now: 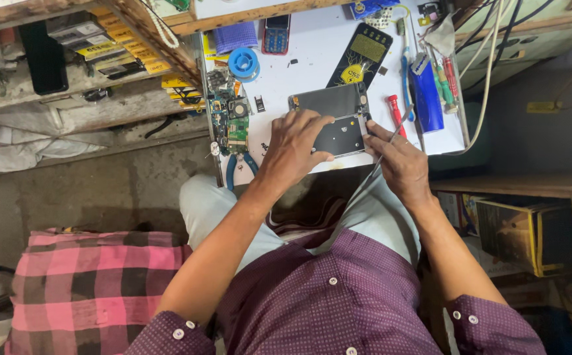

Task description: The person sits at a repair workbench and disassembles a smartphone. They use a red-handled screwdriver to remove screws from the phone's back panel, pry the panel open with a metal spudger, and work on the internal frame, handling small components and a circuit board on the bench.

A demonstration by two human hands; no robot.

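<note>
while the left hand (297, 146) lies spread flat over the opened phone (334, 118), fingers pressing its lower half down on the white table (312, 59), the right hand (399, 160) sits at the phone's right edge w/ fingers pinched round a thin metal tool (384, 153), tip at the phone's side. phone is mid-table, near the front edge, dark panels showing. just left of it: bare circuit boards (230, 112) & blue-handled pliers (240, 165). a blue solder spool (243, 63) lies further back. right of the phone: red-handled screwdriver (396, 113), blue bottle (426, 97). behind: a black-and-yellow card (363, 56). pink checked cloth (95, 289) at bottom left, well apart.
</note>
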